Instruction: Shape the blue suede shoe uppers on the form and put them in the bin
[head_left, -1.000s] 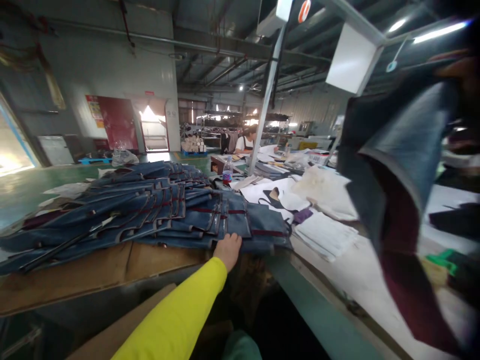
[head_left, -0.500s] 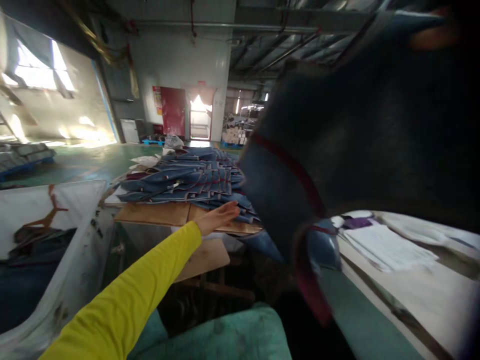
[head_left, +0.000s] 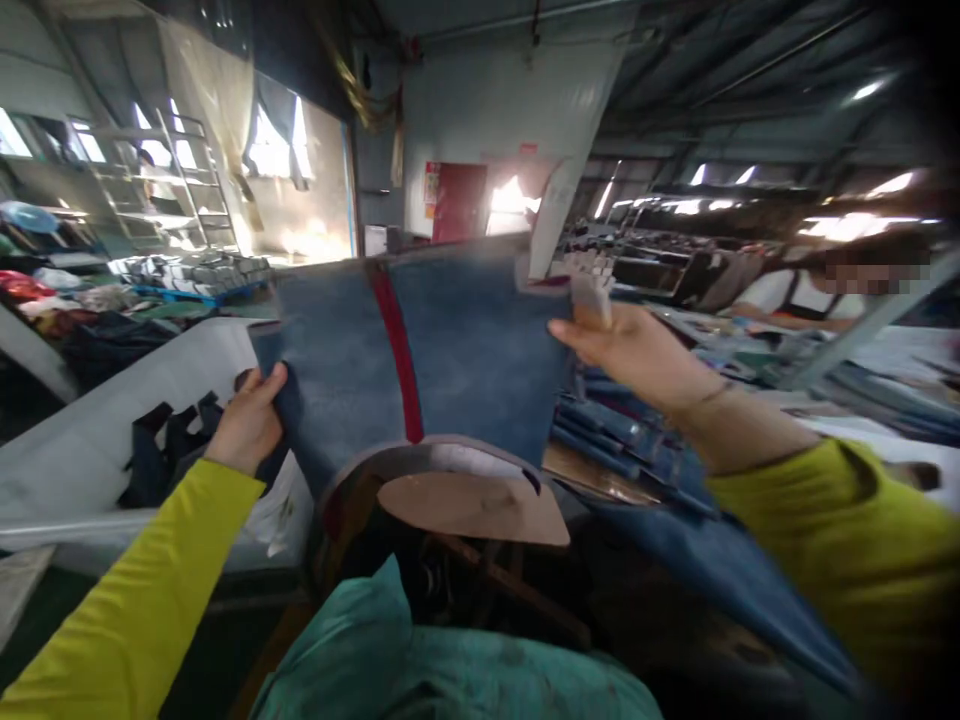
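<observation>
I hold a blue denim piece point(head_left: 457, 350) with a red stripe down its middle, spread out in front of me. My left hand point(head_left: 247, 425) grips its left edge. My right hand point(head_left: 626, 350) grips its upper right corner. The piece has a curved, arch-shaped cut along its bottom edge with grey trim. Behind my right hand lies a stack of similar denim pieces point(head_left: 622, 440) on a board. Both my arms wear yellow sleeves.
A white bin point(head_left: 150, 400) with dark fabric inside stands at the left. A brown board point(head_left: 472, 505) sits below the held piece, above a teal cloth point(head_left: 420, 660). Another person point(head_left: 817, 290) sits at the far right by a work table. Metal shelving point(head_left: 180, 200) stands at the back left.
My view has swung left. My left hand left the denim stack and took the left edge of the piece that my right hand carried across; it now hangs spread between both hands.
</observation>
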